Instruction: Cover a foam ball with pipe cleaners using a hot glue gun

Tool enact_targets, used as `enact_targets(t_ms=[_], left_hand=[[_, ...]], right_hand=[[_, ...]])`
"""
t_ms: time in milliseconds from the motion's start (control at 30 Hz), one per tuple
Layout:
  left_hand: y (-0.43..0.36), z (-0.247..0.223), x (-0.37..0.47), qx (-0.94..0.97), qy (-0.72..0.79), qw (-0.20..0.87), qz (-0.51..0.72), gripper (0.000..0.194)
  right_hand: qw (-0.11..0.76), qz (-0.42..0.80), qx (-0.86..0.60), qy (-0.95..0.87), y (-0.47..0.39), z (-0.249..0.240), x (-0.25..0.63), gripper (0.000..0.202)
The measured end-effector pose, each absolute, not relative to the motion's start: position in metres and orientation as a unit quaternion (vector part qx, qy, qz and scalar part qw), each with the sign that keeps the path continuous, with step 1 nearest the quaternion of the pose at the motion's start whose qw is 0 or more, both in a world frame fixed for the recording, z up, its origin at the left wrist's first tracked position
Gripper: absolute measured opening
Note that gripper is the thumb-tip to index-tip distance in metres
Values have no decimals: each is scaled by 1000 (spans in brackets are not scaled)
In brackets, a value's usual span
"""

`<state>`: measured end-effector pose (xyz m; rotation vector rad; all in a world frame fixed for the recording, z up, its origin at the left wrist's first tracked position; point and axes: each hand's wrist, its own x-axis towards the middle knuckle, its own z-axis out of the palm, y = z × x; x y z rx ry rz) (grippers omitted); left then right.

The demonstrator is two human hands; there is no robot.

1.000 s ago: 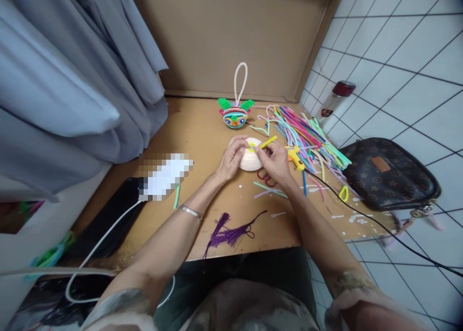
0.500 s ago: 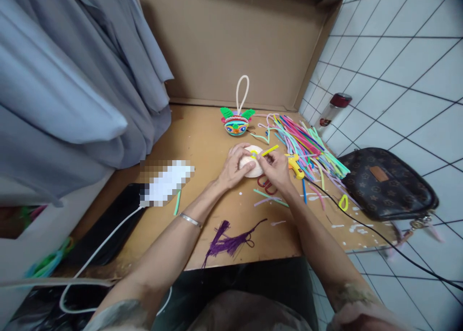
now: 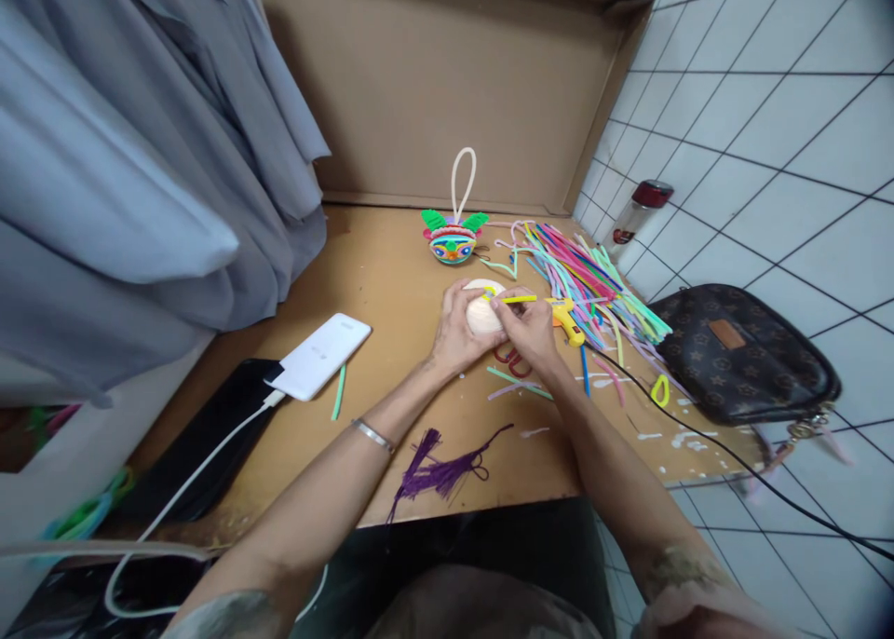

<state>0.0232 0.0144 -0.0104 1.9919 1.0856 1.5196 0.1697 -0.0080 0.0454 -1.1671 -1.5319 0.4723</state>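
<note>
A cream-coloured round piece (image 3: 483, 316) is held by my left hand (image 3: 457, 327), whose fingers wrap round its left side. My right hand (image 3: 529, 324) pinches a yellow strip (image 3: 519, 299) at the piece's right edge; the strip's free end points right. Yellow material also lies on top of the round piece, near my fingertips. Just right of my right hand is a yellow glue gun (image 3: 571, 322). Red-handled scissors (image 3: 513, 361) lie partly hidden below it. Behind my hands stands a colourful animal-face ornament (image 3: 453, 245) with green ears and a white loop.
Many coloured strips (image 3: 587, 276) are heaped at the right, beside a brown patterned bag (image 3: 754, 355) and a bottle (image 3: 639, 215). A purple tassel (image 3: 440, 474) lies in front. At the left are a white phone (image 3: 321, 355) with its cable and a black object (image 3: 202, 443).
The yellow strip has swung from slanting upward to nearly level. My left hand has turned with the round piece, its thumb no longer across the front. The view has shifted slightly.
</note>
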Motion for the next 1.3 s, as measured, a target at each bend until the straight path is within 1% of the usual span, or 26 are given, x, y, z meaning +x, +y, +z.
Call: enact_targets(t_ms=[100, 200, 333, 400, 467, 567, 667, 767, 833, 867, 900, 1000, 1067, 1133, 1233, 1300], left_hand=[[19, -14, 25, 697, 381, 214, 569, 71], [24, -17, 24, 670, 363, 255, 595, 68], [28, -14, 20, 650, 337, 328, 598, 73], [29, -10, 15, 654, 321, 356, 584, 74], [29, -5, 9, 661, 306, 388, 565, 75], [29, 1, 1, 679, 285, 423, 528, 76], [28, 4, -4, 715, 265, 401, 507, 72], [25, 7, -4, 745, 234, 371, 503, 71], [24, 7, -3, 754, 219, 363, 502, 69], [24, 8, -3, 756, 217, 362, 501, 68], [24, 8, -4, 757, 218, 363, 498, 68], [27, 7, -6, 761, 230, 367, 484, 70], [29, 8, -9, 763, 234, 371, 474, 71], [29, 10, -11, 767, 235, 376, 464, 69], [27, 14, -14, 759, 242, 392, 460, 54], [26, 14, -13, 742, 247, 409, 470, 44]], right_hand=[[540, 194, -490, -657, -10, 46, 167, 15], [530, 193, -487, -666, -11, 46, 166, 10], [547, 153, -475, -672, -7, 41, 170, 27], [536, 138, -476, -684, -4, 38, 174, 33], [520, 137, -475, -696, -2, 36, 177, 34], [510, 136, -471, -707, -2, 38, 180, 29], [509, 117, -454, -722, -10, 44, 177, 26], [495, 69, -405, -765, -19, 51, 169, 25], [489, 30, -381, -784, -24, 54, 164, 15], [493, 16, -376, -785, -25, 54, 163, 14], [503, 11, -377, -778, -26, 55, 163, 17], [554, 56, -404, -726, -23, 56, 167, 25], [577, 123, -432, -682, -19, 57, 172, 33], [581, 185, -455, -650, -16, 57, 174, 44], [574, 239, -462, -632, -16, 59, 172, 55], [568, 266, -455, -632, -18, 61, 169, 54]])
